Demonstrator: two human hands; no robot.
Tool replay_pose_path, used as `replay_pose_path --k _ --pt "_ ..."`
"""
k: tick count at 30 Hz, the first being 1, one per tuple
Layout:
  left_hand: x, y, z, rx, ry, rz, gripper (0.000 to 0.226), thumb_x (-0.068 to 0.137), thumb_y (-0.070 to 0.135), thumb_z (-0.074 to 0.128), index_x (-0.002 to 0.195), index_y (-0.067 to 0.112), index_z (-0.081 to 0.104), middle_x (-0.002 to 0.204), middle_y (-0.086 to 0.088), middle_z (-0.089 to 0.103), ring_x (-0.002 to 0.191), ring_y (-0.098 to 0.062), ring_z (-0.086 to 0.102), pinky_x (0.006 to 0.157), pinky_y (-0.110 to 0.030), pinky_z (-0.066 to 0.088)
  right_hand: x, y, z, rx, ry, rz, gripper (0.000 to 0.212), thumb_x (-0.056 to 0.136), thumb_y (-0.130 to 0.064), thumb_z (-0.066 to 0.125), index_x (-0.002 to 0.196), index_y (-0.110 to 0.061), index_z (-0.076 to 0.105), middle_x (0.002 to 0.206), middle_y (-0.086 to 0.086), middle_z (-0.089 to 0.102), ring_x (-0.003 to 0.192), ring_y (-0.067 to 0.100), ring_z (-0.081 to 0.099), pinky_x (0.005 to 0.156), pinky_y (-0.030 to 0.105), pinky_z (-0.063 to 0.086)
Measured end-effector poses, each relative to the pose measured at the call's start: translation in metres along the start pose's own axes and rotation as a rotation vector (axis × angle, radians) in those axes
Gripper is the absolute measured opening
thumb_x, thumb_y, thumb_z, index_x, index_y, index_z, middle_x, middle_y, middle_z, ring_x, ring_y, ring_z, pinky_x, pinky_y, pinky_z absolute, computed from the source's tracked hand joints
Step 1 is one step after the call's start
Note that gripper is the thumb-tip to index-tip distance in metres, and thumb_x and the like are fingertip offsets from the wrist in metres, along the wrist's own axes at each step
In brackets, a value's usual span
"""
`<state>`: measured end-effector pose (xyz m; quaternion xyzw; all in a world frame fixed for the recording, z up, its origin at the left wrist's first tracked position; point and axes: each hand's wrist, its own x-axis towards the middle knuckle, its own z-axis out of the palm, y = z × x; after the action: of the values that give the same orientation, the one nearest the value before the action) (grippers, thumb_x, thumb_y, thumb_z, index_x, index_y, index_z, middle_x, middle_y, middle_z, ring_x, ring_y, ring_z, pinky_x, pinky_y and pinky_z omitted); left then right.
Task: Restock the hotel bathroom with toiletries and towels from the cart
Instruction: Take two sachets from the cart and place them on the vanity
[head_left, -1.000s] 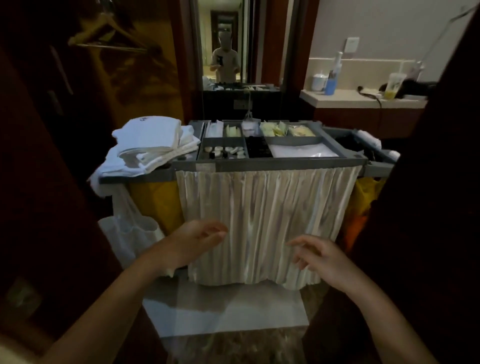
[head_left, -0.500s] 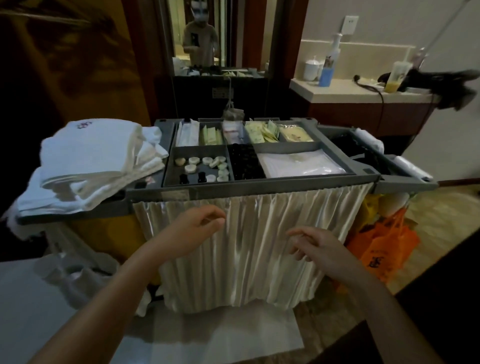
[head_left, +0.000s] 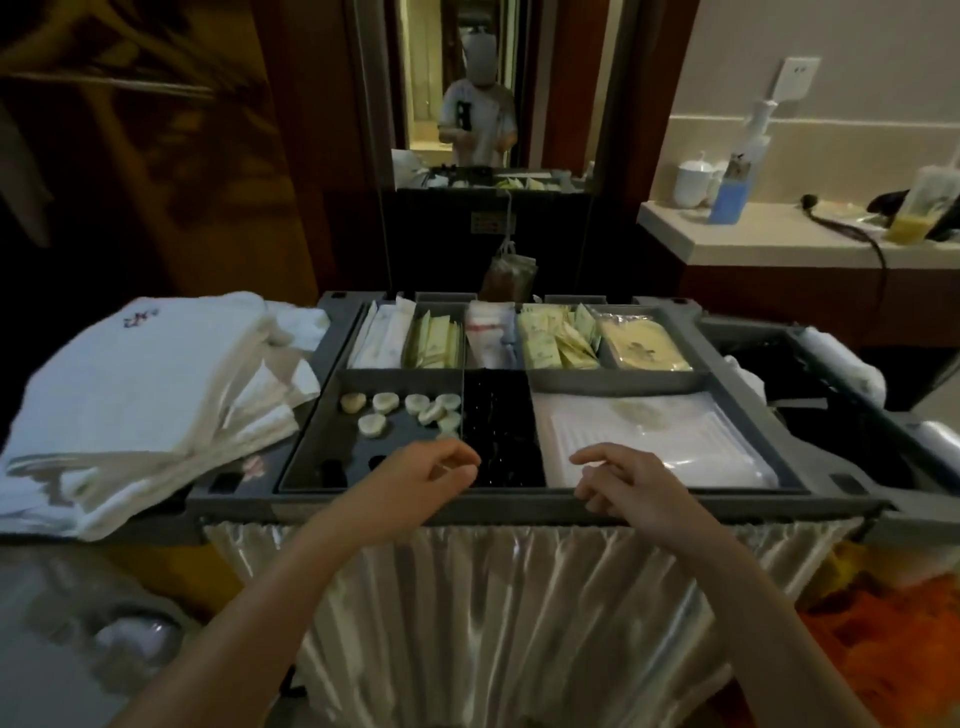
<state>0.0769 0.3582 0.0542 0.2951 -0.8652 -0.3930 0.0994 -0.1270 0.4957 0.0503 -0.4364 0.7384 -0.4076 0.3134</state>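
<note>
A grey housekeeping cart (head_left: 519, 506) stands right in front of me, its top tray split into compartments. Small round white soaps (head_left: 410, 408) lie in the front left compartment, dark small items (head_left: 498, 431) in the middle one, clear-wrapped white packs (head_left: 654, 436) at the front right. Yellow sachets (head_left: 558, 340) and other packets fill the back row. A stack of folded white towels (head_left: 140, 395) sits on the cart's left end. My left hand (head_left: 421, 480) and my right hand (head_left: 628, 483) hover over the tray's front edge, fingers loosely curled, holding nothing.
A pleated cream curtain (head_left: 519, 613) covers the cart's front. An orange bag (head_left: 883, 639) hangs at the right end. Behind the cart a mirror (head_left: 467, 88) shows a person. A counter (head_left: 779, 239) at the back right carries a blue bottle, a cup and a drink.
The cart has come much closer and lower in view. Both hands have risen from in front of the curtain to the tray's front edge.
</note>
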Motion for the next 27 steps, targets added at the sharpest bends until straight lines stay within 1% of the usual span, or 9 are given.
replay_pose_path --k 2,6,10,13,17,20,23,26,27 --pt "0.020 0.001 -0.003 -0.020 0.010 -0.008 0.020 0.096 0.029 0.046 0.112 0.026 0.057 0.111 0.007 0.062 0.103 -0.008 0.058 0.092 -0.032 0.049 0.023 0.000 -0.007 0.001 -0.013 -0.001 0.020 0.094 -0.010 0.046 0.106 -0.018 0.061 0.084 0.005 0.069 0.072 0.014 0.062 0.069 0.023 0.049" --pt "0.063 -0.004 -0.008 -0.071 0.020 -0.010 0.018 0.095 0.028 0.047 0.110 0.026 0.059 0.109 0.005 0.063 0.102 -0.010 0.060 0.092 -0.035 0.050 0.069 0.007 -0.015 -0.021 -0.061 0.006 0.020 0.094 -0.012 0.046 0.104 -0.021 0.061 0.083 0.002 0.069 0.070 0.010 0.063 0.067 0.021 0.047" --pt "0.111 -0.014 -0.018 -0.081 0.003 0.014 0.018 0.096 0.027 0.047 0.111 0.026 0.058 0.110 0.007 0.062 0.103 -0.007 0.058 0.092 -0.029 0.049 0.114 0.013 -0.029 -0.016 -0.052 0.007 0.019 0.094 -0.010 0.047 0.105 -0.015 0.061 0.082 0.004 0.068 0.065 0.009 0.061 0.059 0.011 0.046" --pt "0.151 -0.023 -0.029 -0.068 -0.010 0.020 0.019 0.096 0.029 0.046 0.111 0.027 0.057 0.110 0.009 0.060 0.102 -0.004 0.057 0.087 -0.021 0.047 0.145 0.014 -0.042 0.002 -0.037 0.028 0.019 0.095 -0.009 0.046 0.108 -0.010 0.060 0.085 0.008 0.067 0.068 0.013 0.060 0.056 0.009 0.045" --pt "0.207 -0.036 -0.041 -0.061 -0.032 0.050 0.018 0.095 0.031 0.047 0.109 0.028 0.058 0.110 0.009 0.061 0.101 -0.005 0.058 0.090 -0.025 0.049 0.189 0.016 -0.058 -0.027 0.014 0.053 0.019 0.095 -0.008 0.047 0.110 -0.008 0.058 0.084 0.007 0.066 0.068 0.012 0.060 0.055 0.008 0.044" --pt "0.242 -0.040 -0.044 -0.059 -0.057 0.040 0.022 0.096 0.033 0.046 0.113 0.025 0.057 0.114 0.007 0.060 0.105 -0.008 0.057 0.093 -0.029 0.048 0.214 0.021 -0.069 -0.053 0.068 0.077 0.018 0.093 -0.004 0.048 0.105 -0.009 0.060 0.079 0.007 0.065 0.066 0.012 0.058 0.052 0.007 0.043" --pt "0.270 -0.039 -0.041 -0.045 -0.075 0.035 0.024 0.097 0.033 0.044 0.116 0.024 0.056 0.112 0.009 0.058 0.106 -0.009 0.056 0.087 -0.022 0.046 0.233 0.030 -0.079 -0.061 0.107 0.081 0.019 0.091 -0.002 0.048 0.097 -0.014 0.062 0.073 0.004 0.063 0.065 0.014 0.057 0.055 0.011 0.044" --pt "0.296 -0.038 -0.031 -0.049 -0.070 0.024 0.028 0.097 0.030 0.044 0.120 0.020 0.055 0.116 0.007 0.058 0.107 -0.008 0.055 0.082 -0.013 0.042 0.254 0.040 -0.087 -0.089 0.119 0.083 0.016 0.091 -0.010 0.052 0.100 -0.018 0.064 0.084 0.000 0.066 0.078 0.016 0.061 0.070 0.027 0.049" --pt "0.304 -0.039 -0.026 -0.064 -0.075 0.016 0.029 0.097 0.029 0.044 0.122 0.019 0.054 0.118 0.007 0.057 0.107 -0.006 0.053 0.080 -0.009 0.041 0.262 0.041 -0.089 -0.110 0.119 0.077 0.016 0.092 -0.013 0.053 0.103 -0.018 0.064 0.088 -0.002 0.065 0.082 0.013 0.061 0.071 0.026 0.049"
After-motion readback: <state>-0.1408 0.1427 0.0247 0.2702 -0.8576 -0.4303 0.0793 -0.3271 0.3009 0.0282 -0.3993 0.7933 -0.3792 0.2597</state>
